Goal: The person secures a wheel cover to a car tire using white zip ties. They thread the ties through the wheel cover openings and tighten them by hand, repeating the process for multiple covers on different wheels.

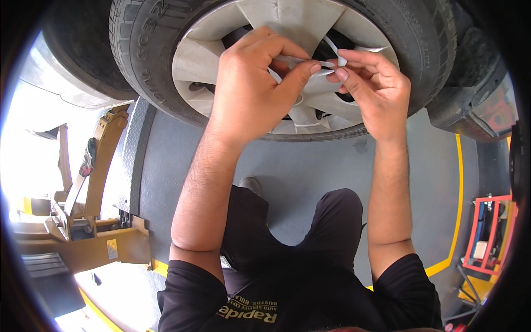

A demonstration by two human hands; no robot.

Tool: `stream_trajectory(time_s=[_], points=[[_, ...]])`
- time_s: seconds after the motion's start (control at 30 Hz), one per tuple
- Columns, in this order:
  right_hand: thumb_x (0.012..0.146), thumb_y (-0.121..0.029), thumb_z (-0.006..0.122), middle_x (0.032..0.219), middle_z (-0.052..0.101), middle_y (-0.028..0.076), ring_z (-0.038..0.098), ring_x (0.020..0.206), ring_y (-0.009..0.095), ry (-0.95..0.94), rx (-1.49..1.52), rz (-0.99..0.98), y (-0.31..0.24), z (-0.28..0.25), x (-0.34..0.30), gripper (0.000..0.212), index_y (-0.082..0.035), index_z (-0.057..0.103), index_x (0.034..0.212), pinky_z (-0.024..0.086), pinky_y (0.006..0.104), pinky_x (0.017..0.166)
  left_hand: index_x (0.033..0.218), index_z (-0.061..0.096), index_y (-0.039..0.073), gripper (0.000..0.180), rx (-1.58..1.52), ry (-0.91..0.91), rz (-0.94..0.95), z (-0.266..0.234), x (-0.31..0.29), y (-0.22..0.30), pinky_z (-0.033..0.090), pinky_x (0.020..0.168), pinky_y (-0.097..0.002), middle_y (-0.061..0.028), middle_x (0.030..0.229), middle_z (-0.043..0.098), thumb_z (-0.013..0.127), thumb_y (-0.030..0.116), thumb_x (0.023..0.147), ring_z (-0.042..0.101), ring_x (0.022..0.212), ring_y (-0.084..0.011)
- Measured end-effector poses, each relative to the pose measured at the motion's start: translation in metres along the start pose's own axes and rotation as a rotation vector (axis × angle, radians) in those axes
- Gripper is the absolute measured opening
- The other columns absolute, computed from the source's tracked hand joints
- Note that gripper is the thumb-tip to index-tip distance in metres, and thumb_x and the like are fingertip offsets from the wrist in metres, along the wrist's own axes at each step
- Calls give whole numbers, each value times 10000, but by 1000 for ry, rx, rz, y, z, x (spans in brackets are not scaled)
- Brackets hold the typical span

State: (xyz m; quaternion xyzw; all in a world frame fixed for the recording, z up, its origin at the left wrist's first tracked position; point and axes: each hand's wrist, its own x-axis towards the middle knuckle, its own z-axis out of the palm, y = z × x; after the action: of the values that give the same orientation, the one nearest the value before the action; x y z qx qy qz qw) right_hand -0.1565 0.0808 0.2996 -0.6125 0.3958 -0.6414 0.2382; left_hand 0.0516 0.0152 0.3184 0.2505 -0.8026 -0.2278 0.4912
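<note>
A silver multi-spoke wheel cover (279,15) sits in a black tyre (142,61) in front of me. Over its middle, both hands meet at a thin white cable tie (342,57). My left hand (246,86) pinches one part between thumb and forefinger. My right hand (383,95) is closed on it from the other side, thumb and fingertips almost touching the left thumb. Part of the strip runs up into a dark gap between spokes. The fingers hide where its ends cross.
A yellow-brown lift arm (105,144) stands at the left beside a treadplate edge (145,138). Dark car bodywork (470,102) flanks the tyre. A yellow line (460,193) marks the grey floor (310,166). At the far right is a red rack (487,235).
</note>
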Motion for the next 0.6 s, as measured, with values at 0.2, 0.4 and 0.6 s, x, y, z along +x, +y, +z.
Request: stream_trajectory(time_s=[0.2,0.4,0.6], points=[[989,-34,755,1030,778,100,769,915,152,-3,-42,-9,0,1,-1,229,31,727,1207,608,256,750,979,745,-25,115,-66,18,-30,8,1,2,516,585,-213,-34,929,633,826,37,924,720,754,-88],[1012,-44,721,1032,779,81,770,903,149,-9,-27,15,-2,7,-2,190,16,736,1192,609,256,742,914,751,2,146,-103,60,-22,15,4,0,561,615,-289,-74,886,687,854,103,889,767,738,-166],[1011,-41,715,1031,780,74,763,896,134,-11,-41,27,-7,13,-2,195,6,744,1198,604,262,764,1065,768,-15,124,-47,-2,5,9,3,3,556,659,-260,-68,943,686,773,34,951,767,823,-150]])
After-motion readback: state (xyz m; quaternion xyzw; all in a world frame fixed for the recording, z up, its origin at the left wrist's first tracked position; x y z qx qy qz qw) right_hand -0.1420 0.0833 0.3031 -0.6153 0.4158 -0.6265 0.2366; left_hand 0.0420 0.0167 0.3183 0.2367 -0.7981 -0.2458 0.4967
